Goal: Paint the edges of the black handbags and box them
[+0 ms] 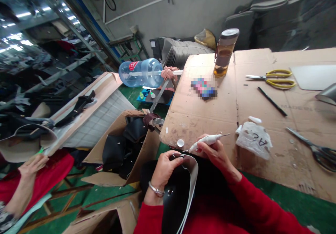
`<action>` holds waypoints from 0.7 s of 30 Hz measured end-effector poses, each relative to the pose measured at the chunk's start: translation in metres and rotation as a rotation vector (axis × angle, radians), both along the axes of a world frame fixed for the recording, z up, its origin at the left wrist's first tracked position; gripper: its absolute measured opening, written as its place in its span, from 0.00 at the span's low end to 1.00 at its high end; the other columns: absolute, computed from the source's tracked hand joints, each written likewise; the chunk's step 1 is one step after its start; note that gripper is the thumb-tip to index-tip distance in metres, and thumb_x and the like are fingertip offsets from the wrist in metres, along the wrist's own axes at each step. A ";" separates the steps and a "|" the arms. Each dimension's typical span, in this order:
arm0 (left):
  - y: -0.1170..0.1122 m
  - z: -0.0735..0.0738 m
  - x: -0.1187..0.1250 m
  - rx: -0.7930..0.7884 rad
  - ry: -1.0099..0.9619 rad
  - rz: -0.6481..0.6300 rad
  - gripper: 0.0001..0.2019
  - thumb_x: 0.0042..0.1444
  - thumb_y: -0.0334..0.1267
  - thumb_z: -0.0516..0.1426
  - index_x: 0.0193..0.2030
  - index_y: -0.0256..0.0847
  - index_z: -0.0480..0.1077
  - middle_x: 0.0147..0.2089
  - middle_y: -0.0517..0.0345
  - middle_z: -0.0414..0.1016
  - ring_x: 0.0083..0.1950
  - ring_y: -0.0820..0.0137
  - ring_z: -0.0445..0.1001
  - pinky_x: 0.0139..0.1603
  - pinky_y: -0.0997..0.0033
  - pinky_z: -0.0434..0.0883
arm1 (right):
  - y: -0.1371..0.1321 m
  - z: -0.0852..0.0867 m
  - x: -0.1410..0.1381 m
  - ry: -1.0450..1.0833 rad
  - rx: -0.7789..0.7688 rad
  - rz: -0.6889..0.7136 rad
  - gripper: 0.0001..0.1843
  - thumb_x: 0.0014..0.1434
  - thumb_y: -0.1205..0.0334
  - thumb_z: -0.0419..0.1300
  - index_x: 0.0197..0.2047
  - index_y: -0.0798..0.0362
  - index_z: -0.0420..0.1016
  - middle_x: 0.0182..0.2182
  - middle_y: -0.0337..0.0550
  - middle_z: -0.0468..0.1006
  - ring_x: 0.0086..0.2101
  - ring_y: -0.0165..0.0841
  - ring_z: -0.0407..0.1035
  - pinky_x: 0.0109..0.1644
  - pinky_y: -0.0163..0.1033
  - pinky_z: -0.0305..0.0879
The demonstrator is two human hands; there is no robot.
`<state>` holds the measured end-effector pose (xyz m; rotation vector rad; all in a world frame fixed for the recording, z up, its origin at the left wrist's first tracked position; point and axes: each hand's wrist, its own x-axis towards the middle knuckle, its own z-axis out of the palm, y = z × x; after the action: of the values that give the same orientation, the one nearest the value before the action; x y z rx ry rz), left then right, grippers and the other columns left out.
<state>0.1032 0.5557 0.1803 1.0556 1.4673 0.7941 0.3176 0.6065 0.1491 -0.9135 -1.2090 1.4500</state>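
Observation:
My left hand (164, 169), with a bracelet at the wrist, pinches the upper end of a black leather piece (172, 206). Its pale-backed strap (193, 181) curves over to the right and hangs down in a loop. A small metal stud shows on the black side. In my right hand (215, 153) is a slim white bottle-shaped applicator (207, 140), thin at both ends. Its left tip points down at the leather edge, close to my left fingertips; whether it touches I cannot tell. A small round white cap (180, 143) lies on the cardboard-covered table (210, 118) just beyond.
On the table are a tea bottle (225, 53), yellow-handled scissors (279, 78), dark shears (320, 151), a black stick (272, 101) and a crumpled plastic bag (254, 139). A carton (149, 153) of black leather pieces stands left. Another person's hand (34, 165) works at far left.

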 end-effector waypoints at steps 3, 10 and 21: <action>-0.002 0.001 0.001 0.005 -0.029 -0.030 0.10 0.52 0.42 0.70 0.38 0.38 0.84 0.38 0.53 0.85 0.41 0.61 0.80 0.45 0.67 0.72 | -0.002 -0.002 0.003 0.000 -0.028 0.077 0.15 0.63 0.50 0.70 0.35 0.54 0.80 0.27 0.42 0.79 0.26 0.32 0.74 0.29 0.33 0.69; -0.004 0.000 0.002 0.013 -0.041 -0.030 0.09 0.52 0.39 0.69 0.38 0.38 0.84 0.38 0.53 0.85 0.41 0.62 0.79 0.45 0.68 0.71 | -0.003 -0.003 0.003 -0.016 0.016 0.121 0.15 0.63 0.51 0.70 0.35 0.55 0.80 0.27 0.42 0.79 0.26 0.32 0.72 0.29 0.34 0.67; -0.003 0.003 0.007 0.024 -0.086 -0.032 0.06 0.52 0.38 0.68 0.32 0.37 0.82 0.32 0.55 0.82 0.37 0.64 0.76 0.42 0.68 0.69 | -0.001 0.000 0.002 -0.079 0.112 0.152 0.17 0.65 0.51 0.68 0.30 0.54 0.79 0.27 0.42 0.77 0.27 0.31 0.70 0.28 0.34 0.65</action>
<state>0.1098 0.5522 0.1833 1.0479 1.3682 0.8267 0.3193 0.6055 0.1496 -0.8239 -1.4296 1.4606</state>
